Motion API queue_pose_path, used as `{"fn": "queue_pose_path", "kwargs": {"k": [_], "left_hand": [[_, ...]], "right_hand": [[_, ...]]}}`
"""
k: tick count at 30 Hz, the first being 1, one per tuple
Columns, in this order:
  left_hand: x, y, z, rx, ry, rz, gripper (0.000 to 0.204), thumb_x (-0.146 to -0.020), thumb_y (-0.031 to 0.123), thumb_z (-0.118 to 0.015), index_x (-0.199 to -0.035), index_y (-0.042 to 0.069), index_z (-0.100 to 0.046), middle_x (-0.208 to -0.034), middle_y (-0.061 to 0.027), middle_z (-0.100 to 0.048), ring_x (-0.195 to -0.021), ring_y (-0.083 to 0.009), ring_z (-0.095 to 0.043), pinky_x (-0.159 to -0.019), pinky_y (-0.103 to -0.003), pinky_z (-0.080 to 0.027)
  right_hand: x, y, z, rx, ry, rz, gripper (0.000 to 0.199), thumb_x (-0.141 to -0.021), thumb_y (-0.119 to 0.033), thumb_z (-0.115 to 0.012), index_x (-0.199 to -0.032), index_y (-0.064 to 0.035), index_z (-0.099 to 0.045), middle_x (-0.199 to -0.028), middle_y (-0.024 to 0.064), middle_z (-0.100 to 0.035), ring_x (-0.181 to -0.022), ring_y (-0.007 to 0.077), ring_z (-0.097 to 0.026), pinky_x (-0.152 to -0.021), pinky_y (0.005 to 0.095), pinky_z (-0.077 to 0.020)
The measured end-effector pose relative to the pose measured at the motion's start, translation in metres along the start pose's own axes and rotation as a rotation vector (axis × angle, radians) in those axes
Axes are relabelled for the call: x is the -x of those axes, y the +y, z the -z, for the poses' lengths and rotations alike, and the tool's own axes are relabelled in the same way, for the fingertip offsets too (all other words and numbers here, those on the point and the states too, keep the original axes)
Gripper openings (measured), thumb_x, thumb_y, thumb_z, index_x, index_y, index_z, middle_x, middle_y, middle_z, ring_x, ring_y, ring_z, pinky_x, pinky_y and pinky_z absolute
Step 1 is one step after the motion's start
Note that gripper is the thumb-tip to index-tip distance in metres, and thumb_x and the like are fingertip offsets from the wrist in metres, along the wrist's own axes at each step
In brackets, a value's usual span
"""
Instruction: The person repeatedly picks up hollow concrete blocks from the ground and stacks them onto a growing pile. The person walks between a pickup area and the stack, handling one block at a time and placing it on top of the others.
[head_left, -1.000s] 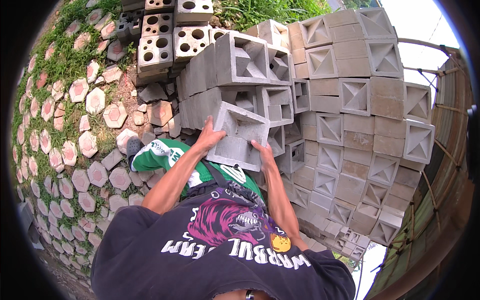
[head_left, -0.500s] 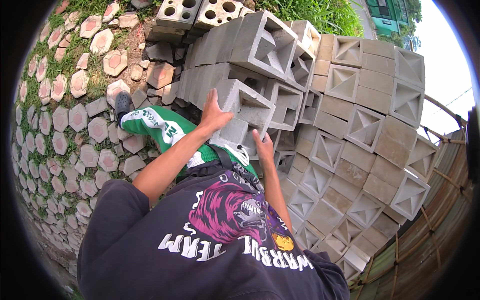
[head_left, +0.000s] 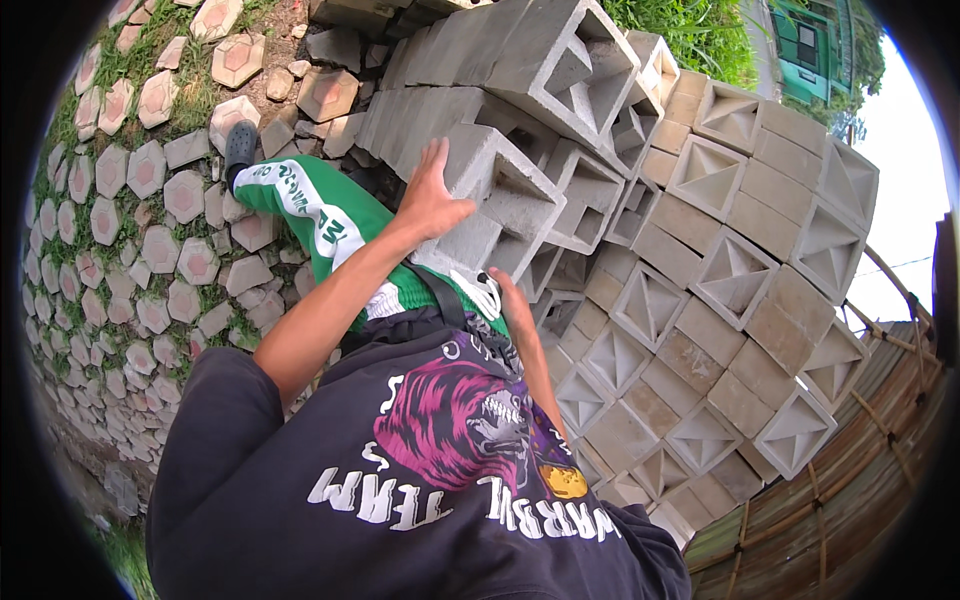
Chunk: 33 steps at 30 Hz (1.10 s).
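Set in Beside the Stack, Right Hand Lower

Bracing grey concrete ventilation block point(head_left: 505, 205) at near end of stacked hollow blocks point(head_left: 590, 205), no longer tilted out in front of them as a second ago. Keeping left hand point(head_left: 430, 200) spread on its left side, thumb apart. Dropping right hand point(head_left: 508, 302) from right wall to near corner; cannot tell grip or contact there, given hidden fingers.

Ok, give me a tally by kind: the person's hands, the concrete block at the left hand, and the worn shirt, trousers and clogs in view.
Hands: 2 (left hand, right hand)
Concrete block: 1
Dark shirt: 1
Green trousers: 1
Grey clog: 1
Total: 6
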<state>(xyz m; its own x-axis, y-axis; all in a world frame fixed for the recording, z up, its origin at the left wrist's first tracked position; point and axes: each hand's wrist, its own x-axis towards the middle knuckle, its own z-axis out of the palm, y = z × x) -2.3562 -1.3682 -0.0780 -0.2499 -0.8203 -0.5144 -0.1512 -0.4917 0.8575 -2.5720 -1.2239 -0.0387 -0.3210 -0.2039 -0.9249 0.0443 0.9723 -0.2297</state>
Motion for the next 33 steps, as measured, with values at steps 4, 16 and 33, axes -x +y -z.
{"fn": "queue_pose_path", "kwargs": {"k": [4, 16, 33], "left_hand": [[0.001, 0.0, 0.002, 0.01, -0.005, -0.03, 0.1, -0.064, 0.021, -0.065, -0.146, -0.005, -0.013, -0.153, -0.024, -0.015, -0.144, -0.0316, -0.009, -0.117, -0.041, -0.011], [-0.016, -0.001, -0.018, 0.039, 0.109, -0.071, 0.097, -0.066, 0.023, -0.065, -0.145, -0.006, -0.016, -0.152, -0.0246, -0.017, -0.143, -0.0329, -0.012, -0.116, -0.041, -0.012], [-0.038, 0.008, -0.033, 0.034, 0.164, -0.097, 0.099, -0.068, 0.023, -0.065, -0.145, -0.009, -0.011, -0.151, -0.0271, -0.014, -0.143, -0.0341, -0.014, -0.116, -0.036, -0.016]], "right_hand": [[-0.004, 0.002, 0.001, 0.005, 0.053, 0.027, 0.038, -0.09, -0.036, -0.053, -0.098, -0.0008, -0.064, -0.087, 0.0068, -0.064, -0.073, 0.015, -0.059, -0.067, 0.0258, -0.0464], [0.022, -0.057, -0.004, -0.286, 0.048, 0.078, 0.04, -0.086, -0.022, -0.061, -0.107, 0.0111, -0.056, -0.101, 0.018, -0.063, -0.088, 0.0259, -0.064, -0.083, 0.0381, -0.0512], [0.0, -0.062, 0.028, -0.608, -0.36, 0.176, 0.078, -0.09, -0.046, -0.057, -0.14, 0.0044, -0.025, -0.139, 0.0257, -0.037, -0.132, 0.0373, -0.033, -0.112, 0.0484, -0.0249]]}}
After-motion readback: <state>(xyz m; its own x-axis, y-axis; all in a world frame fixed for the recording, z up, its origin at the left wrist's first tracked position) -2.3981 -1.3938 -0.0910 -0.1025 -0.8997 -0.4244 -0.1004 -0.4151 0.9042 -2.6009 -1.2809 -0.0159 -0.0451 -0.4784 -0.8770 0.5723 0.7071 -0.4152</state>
